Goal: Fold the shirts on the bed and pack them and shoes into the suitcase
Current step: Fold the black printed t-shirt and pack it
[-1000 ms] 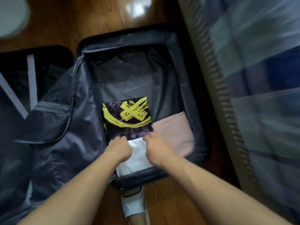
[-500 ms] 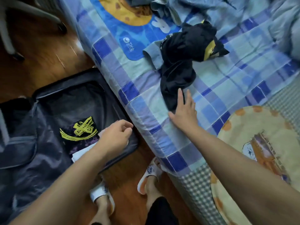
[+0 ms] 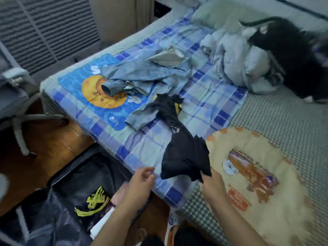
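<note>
Our right hand (image 3: 211, 181) pinches the hem of the black shirt (image 3: 184, 151), which trails across the bed (image 3: 276, 121) toward the near edge, ready to spread for folding. Our left hand (image 3: 142, 181) hovers beside it, fingers loosely curled, empty, above the open suitcase (image 3: 71, 176), where folded shirts (image 3: 95, 205) lie.

A black cat (image 3: 291, 55) beside a crumpled quilt (image 3: 237, 63); an office chair (image 3: 16, 103) on the floor
</note>
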`<state>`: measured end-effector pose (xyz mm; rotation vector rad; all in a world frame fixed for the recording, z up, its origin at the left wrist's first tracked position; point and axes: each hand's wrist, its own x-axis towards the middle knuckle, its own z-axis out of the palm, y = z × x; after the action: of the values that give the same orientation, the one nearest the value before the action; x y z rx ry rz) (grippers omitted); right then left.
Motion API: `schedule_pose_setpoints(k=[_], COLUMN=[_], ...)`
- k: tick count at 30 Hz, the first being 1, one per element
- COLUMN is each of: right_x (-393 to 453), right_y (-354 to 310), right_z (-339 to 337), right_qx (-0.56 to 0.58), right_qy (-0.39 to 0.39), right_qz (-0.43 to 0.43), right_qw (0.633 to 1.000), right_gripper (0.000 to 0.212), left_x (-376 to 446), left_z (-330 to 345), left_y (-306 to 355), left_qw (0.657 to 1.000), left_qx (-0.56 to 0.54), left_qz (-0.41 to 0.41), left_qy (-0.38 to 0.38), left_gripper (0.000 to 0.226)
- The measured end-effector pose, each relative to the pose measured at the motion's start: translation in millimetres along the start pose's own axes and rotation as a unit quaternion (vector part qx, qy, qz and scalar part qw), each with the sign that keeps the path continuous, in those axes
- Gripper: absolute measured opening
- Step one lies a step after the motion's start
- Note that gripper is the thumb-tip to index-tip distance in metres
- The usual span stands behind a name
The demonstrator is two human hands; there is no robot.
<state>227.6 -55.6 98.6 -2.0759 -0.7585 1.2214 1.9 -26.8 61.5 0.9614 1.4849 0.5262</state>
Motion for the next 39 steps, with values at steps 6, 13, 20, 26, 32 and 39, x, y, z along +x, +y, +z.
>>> schedule_pose_setpoints(k=[6,13,20,26,32,39], right_x=[-125.6,-178.7,-143.7,-127.7,-161.5,-158.7], right_y=[3.8,-16.3,-47.9,-144.4,-235.1,-211.2], right_z=[-76.7,-161.7,-278.7,-374.8,-448.5,-481.6], right_qx=[0.28,0.4,0.364,0.293,0.285,0.322], right_qy=[0.073,0.073,0.169,0.169,0.234,0.324], right_qz=[0.022,-0.036,-0.109,-0.236,-0.404,-0.34], right_qw=[0.957,0.913,0.91,0.911,0.837,0.822], right_gripper=[0.017,0.021,0.015,0.024,0.028,0.025], left_x=[-71.6,-118.4,-114.2,-139.4,-210.1,-181.8], left_z=[86.8,136.0,142.8,184.2,200.3,197.9], left_y=[46.2,96.4,234.2,399.3,532.4,509.9], left_qw=[0.89,0.915,0.775,0.747,0.711,0.472], left_qx=[0.244,0.218,0.335,0.325,0.2,0.491], left_qz=[0.214,0.323,0.535,0.557,0.628,0.728], left_qy=[-0.321,-0.107,0.026,0.16,0.246,0.079], left_gripper=[0.09,0.04,0.037,0.034,0.033,0.056])
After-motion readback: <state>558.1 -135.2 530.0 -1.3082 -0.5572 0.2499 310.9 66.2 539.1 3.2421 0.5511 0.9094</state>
